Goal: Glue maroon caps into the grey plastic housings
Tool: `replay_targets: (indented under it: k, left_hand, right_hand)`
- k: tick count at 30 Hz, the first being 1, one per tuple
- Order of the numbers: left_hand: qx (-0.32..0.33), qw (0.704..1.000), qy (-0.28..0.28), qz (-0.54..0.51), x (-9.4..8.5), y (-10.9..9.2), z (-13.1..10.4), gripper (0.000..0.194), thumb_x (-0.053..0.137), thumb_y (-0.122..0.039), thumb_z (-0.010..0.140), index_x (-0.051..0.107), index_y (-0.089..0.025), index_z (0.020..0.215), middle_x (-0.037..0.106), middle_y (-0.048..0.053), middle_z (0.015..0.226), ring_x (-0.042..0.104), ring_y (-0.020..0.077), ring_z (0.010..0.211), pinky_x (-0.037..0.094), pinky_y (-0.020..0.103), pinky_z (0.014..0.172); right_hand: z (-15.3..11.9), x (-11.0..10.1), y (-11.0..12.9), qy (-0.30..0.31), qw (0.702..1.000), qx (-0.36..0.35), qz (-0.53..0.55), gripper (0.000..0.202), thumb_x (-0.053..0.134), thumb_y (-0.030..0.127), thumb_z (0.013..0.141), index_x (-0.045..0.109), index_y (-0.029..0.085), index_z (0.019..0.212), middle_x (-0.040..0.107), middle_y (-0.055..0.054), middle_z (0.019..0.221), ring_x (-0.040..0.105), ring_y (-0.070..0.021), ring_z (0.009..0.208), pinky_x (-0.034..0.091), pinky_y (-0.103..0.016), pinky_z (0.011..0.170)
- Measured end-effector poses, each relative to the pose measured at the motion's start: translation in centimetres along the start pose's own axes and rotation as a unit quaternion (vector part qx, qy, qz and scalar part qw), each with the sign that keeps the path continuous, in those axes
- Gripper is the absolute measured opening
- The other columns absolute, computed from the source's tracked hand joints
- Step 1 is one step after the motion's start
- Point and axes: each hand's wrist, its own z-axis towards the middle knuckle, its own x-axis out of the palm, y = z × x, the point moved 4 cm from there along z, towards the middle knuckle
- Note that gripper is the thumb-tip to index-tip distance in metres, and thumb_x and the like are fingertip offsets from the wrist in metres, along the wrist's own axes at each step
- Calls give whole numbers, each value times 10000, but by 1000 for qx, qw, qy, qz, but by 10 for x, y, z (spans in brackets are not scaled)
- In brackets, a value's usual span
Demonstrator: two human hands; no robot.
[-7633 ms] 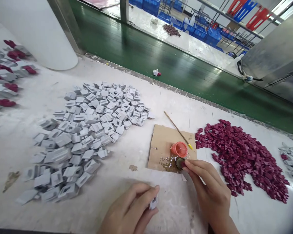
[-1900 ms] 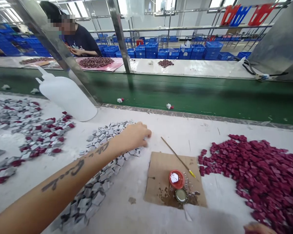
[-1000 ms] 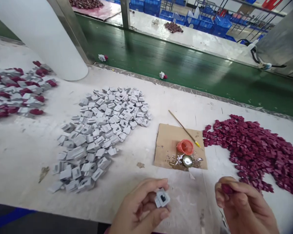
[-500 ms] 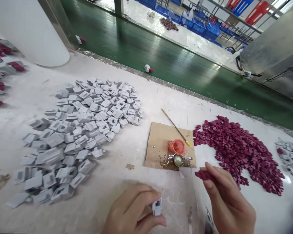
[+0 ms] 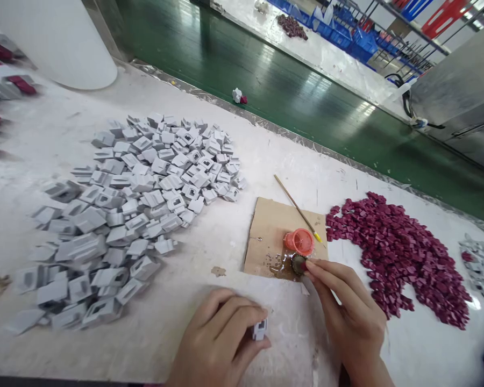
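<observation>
My left hand (image 5: 220, 338) pinches a small grey plastic block (image 5: 260, 329) between thumb and fingers, its square hole facing up. Over the cardboard's near edge, my right hand (image 5: 344, 303) is closed on a small maroon piece (image 5: 304, 266), of which only a sliver shows. Its fingertips are at a bottle cap (image 5: 297, 263) and partly cover it; whether the piece touches the cap's inside I cannot tell. Just behind stands a tilted orange-red cup (image 5: 300, 242). Both rest on a piece of cardboard (image 5: 268, 215) wet with a shiny liquid.
A thin stick with a yellow end (image 5: 296, 206) lies across the cardboard. Left is a big heap of grey blocks (image 5: 145, 199); right, a heap of maroon pieces (image 5: 403, 252). Behind runs a green conveyor belt (image 5: 274, 91) carrying a grey-and-maroon piece (image 5: 239, 96). A white cylinder (image 5: 72, 48) stands back left.
My right hand has moved left with the maroon piece, down to the bottle cap. My left hand still holds the grey block. The view has shifted slightly.
</observation>
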Motion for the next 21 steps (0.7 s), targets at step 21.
replay_targets:
  k: [21]
  left_hand:
    - [-72, 996, 34, -44, 7, 1, -7, 206, 723, -100, 804, 598, -183, 945, 683, -8, 844, 555, 178, 836, 485, 254, 752]
  right_hand:
    - [-19, 18, 50, 4, 970, 41, 241, 150, 614, 75, 864, 676, 156, 975, 686, -51, 843, 664, -130, 792, 579, -201, 642]
